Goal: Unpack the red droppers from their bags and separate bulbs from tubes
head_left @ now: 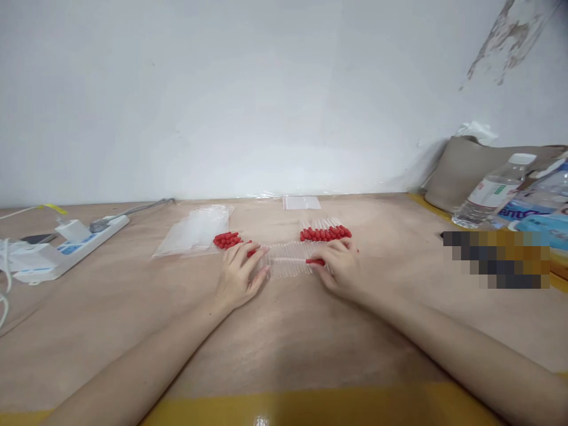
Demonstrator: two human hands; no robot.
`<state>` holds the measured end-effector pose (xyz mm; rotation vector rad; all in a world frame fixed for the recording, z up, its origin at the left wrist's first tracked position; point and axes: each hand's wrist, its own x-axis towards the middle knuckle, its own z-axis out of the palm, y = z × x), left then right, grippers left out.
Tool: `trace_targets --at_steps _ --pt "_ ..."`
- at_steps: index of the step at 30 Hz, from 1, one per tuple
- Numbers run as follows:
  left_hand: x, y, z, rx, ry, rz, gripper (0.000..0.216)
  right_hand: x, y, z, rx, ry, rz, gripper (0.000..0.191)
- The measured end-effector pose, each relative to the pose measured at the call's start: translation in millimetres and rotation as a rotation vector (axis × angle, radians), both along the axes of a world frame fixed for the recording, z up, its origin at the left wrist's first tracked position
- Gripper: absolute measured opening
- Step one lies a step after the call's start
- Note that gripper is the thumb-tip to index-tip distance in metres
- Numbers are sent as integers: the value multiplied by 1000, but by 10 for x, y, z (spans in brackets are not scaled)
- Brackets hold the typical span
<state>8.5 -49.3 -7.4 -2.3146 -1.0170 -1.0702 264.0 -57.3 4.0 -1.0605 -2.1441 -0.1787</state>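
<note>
A row of thin clear tubes [288,251] lies side by side on the table between my hands. Across them runs a whitish, red-ended stick [290,261]. My right hand [341,266] pinches its red end between thumb and fingers. At the row's left end rests my left hand [242,272], thumb and index finger apart, fingertips on or close to the tubes. Red pieces show partly under its fingers. Just behind it is a small heap of red pieces [227,239]. Beyond my right hand, a bundle of red-ended sticks [326,232] lies with the red ends toward me.
Clear plastic bags [195,229] lie at the back left, and a small flat bag [302,203] is near the wall. A power strip [75,248] with plugs and cables stands far left. At right are a water bottle [494,192], a grey-brown container [461,171] and a pixelated patch.
</note>
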Motion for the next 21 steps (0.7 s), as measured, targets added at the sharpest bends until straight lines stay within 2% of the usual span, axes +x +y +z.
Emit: trace_targets --at_steps 4,9,13,16,21 --pt "129 -30 -21 40 99 -81 27 -161 -57 -201 43 49 65 10" --pt "229 -10 -45 112 119 -170 18 -226 0 -238 -8 76 125 11" --pt "238 -10 -54 139 139 -155 14 -244 2 -260 54 42 111 18" --pt "235 -27 -61 141 166 -124 9 -254 5 -273 143 -23 88 15" --pt "230 -57 -59 80 186 -93 9 -245 -10 -237 268 -138 59 17"
